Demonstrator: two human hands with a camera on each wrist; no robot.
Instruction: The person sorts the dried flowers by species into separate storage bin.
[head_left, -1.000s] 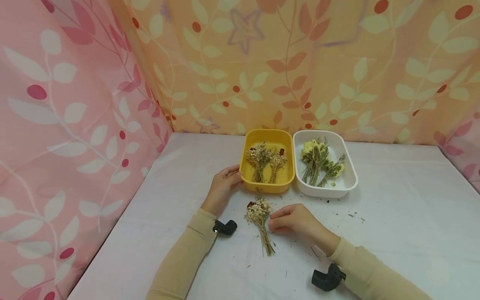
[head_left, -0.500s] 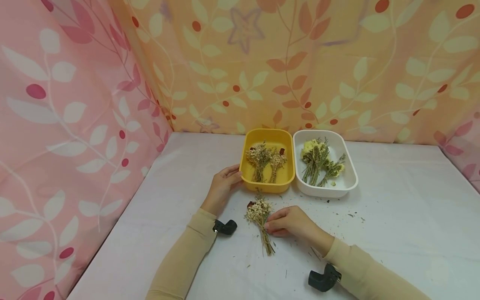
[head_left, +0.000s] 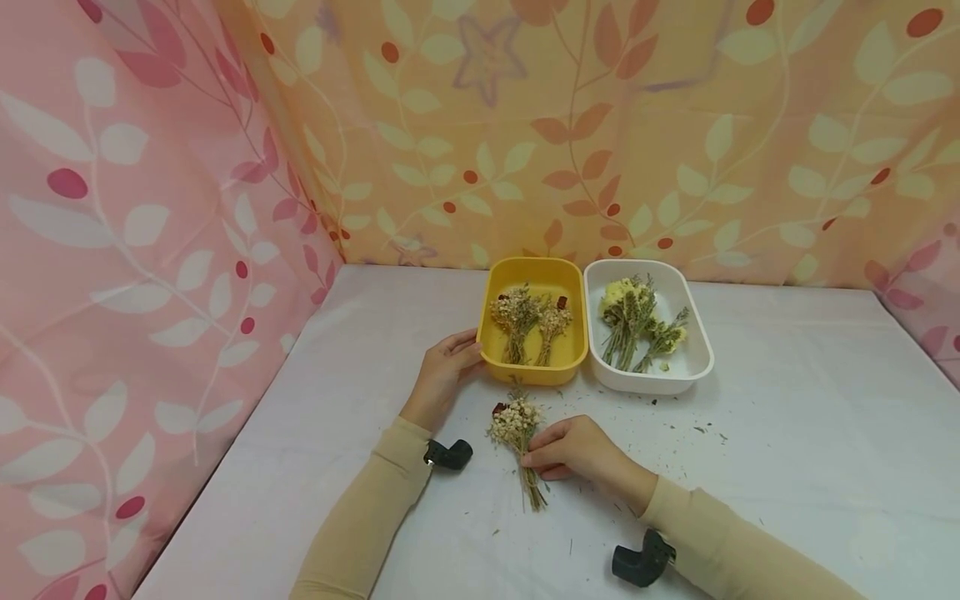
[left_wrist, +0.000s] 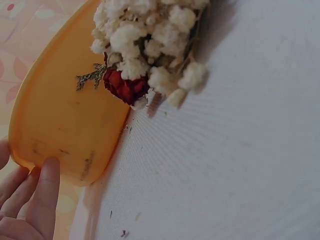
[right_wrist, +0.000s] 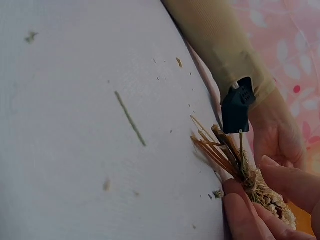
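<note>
A dried flower bouquet (head_left: 517, 425) with small cream blooms and a dark red rose lies on the white tablecloth in front of the yellow tray (head_left: 491, 371). My right hand (head_left: 585, 454) has its thumb and fingers on either side of the tied stems (right_wrist: 232, 160), pinching them. In the left wrist view the red rose (left_wrist: 126, 87) shows at the edge of the cream flower head. My left hand (head_left: 442, 375) rests its extended fingers against the left side of the yellow tray.
Two similar bouquets (head_left: 517, 321) lie inside the yellow tray. A white tray (head_left: 693, 350) stands against its right side, holding yellow-flowered bunches (head_left: 630, 317). Bits of stem and leaf (head_left: 701, 430) are scattered over the tablecloth. A patterned cloth (head_left: 420, 125) hangs behind.
My right hand has moved left and slightly down to the bouquet's stems, and its fingers have closed in on them. The left hand stays at the yellow tray.
</note>
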